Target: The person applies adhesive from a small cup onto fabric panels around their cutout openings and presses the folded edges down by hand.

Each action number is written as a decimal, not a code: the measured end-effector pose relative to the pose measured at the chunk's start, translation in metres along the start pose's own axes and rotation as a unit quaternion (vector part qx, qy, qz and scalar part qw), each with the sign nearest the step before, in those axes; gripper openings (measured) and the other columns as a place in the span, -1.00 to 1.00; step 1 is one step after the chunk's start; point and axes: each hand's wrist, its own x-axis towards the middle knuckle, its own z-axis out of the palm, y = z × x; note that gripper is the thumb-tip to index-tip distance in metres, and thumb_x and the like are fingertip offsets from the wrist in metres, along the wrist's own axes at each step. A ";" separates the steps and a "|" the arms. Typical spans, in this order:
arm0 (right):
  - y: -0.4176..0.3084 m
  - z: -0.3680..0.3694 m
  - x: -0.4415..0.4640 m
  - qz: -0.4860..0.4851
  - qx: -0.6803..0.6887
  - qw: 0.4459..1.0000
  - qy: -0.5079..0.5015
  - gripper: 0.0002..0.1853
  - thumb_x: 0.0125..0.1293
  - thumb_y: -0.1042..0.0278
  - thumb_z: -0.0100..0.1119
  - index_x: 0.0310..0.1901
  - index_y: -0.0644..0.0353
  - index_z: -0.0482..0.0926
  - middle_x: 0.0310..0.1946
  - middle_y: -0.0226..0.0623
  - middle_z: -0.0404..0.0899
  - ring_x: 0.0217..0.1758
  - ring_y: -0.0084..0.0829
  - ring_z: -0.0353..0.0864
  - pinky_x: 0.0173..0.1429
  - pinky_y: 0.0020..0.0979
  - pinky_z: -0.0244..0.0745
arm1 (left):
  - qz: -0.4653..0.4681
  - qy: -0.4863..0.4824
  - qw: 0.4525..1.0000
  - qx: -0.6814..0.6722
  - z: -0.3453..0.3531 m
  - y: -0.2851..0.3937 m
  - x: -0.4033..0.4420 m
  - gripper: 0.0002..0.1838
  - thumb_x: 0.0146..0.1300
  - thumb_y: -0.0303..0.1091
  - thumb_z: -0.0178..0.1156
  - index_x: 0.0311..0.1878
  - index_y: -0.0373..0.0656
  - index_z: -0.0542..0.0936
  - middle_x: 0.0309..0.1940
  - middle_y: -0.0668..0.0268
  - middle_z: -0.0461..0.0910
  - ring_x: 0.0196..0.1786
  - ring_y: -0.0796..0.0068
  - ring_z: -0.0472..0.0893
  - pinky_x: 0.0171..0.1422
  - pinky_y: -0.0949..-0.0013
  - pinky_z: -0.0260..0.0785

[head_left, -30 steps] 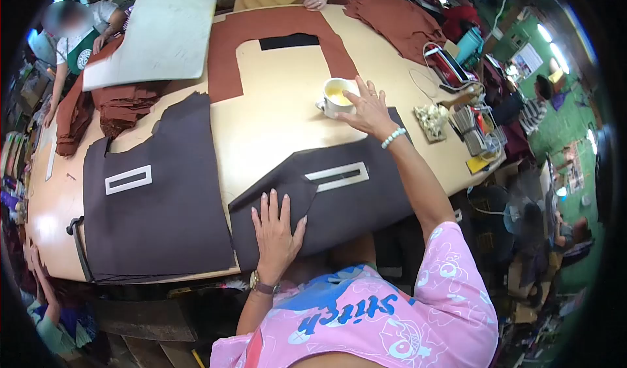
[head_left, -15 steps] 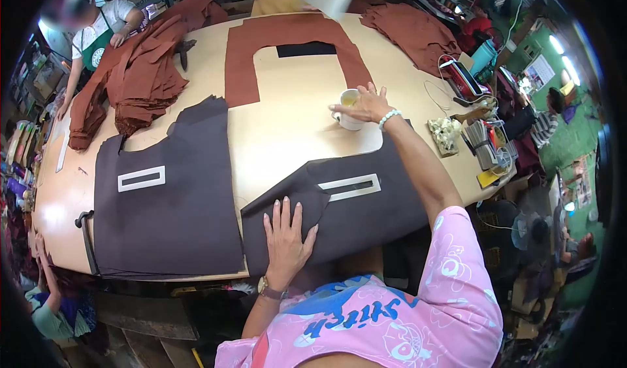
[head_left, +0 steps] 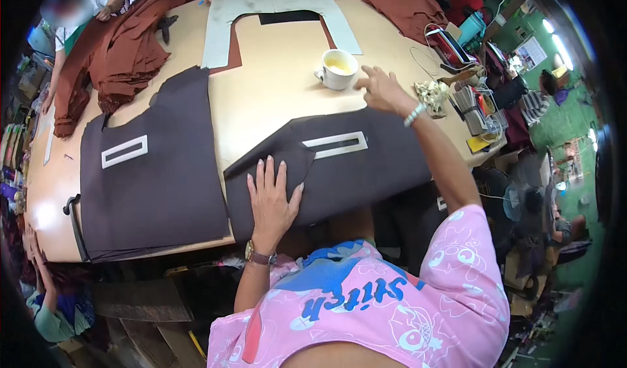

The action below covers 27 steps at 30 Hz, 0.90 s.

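Observation:
My left hand (head_left: pixel 270 201) lies flat with fingers spread on a dark brown-grey fabric panel (head_left: pixel 385 162), beside its folded-over corner. A white rectangular frame-shaped template (head_left: pixel 343 151) rests on this panel, its left end by the fold. Over the table my right hand (head_left: pixel 386 92) hovers beside a white cup (head_left: pixel 339 69), fingers apart and holding nothing. Yellowish liquid shows inside the upright cup, and its handle faces left. Further left, a stack of dark fabric pieces (head_left: pixel 163 191) bears a second white frame-shaped template (head_left: pixel 106 159).
Across the table, a co-worker's hands hold a pale U-shaped pattern (head_left: pixel 219 31) over rust-brown fabric. Rust fabric piles (head_left: pixel 130 61) lie at left and at back right (head_left: pixel 405 15). Dark scissors (head_left: pixel 77 227) sit at the left edge. A small ornament (head_left: pixel 432 99) stands at right.
My right hand has drawn back to the right, off the cup. Across the table, the co-worker has laid the pale pattern over the rust fabric. The view has shifted somewhat.

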 end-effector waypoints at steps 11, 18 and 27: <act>-0.023 0.106 -0.110 0.058 0.361 0.926 0.097 -0.42 0.00 0.62 -0.14 0.09 -0.06 0.53 0.35 0.09 0.04 0.44 0.09 -0.06 0.36 0.25 -0.17 | 0.011 0.000 1.000 0.017 0.003 -0.002 -0.001 -0.42 0.19 -0.11 0.15 0.22 -0.23 0.36 0.29 0.00 0.21 0.38 0.00 0.13 0.39 -0.13 -0.08; -0.056 0.099 -0.107 0.133 0.089 0.984 0.071 -0.34 0.11 0.57 -0.11 0.30 -0.12 0.27 0.37 0.00 0.01 0.43 0.15 -0.11 0.37 0.27 -0.26 | 0.008 0.000 1.000 0.018 0.004 -0.003 -0.001 -0.42 0.20 -0.10 0.14 0.21 -0.22 0.37 0.29 0.00 0.22 0.37 0.00 0.14 0.39 -0.13 -0.08; -0.083 0.109 -0.116 0.078 -0.122 0.977 0.155 -0.56 0.25 0.37 -0.11 0.16 0.26 0.39 0.32 -0.11 0.14 0.41 0.00 -0.01 0.40 0.19 -0.17 | 0.032 0.049 0.998 0.030 0.003 -0.007 0.008 -0.63 0.17 -0.21 0.20 0.02 -0.16 0.56 0.10 0.05 0.45 0.21 0.02 0.35 0.27 -0.01 0.17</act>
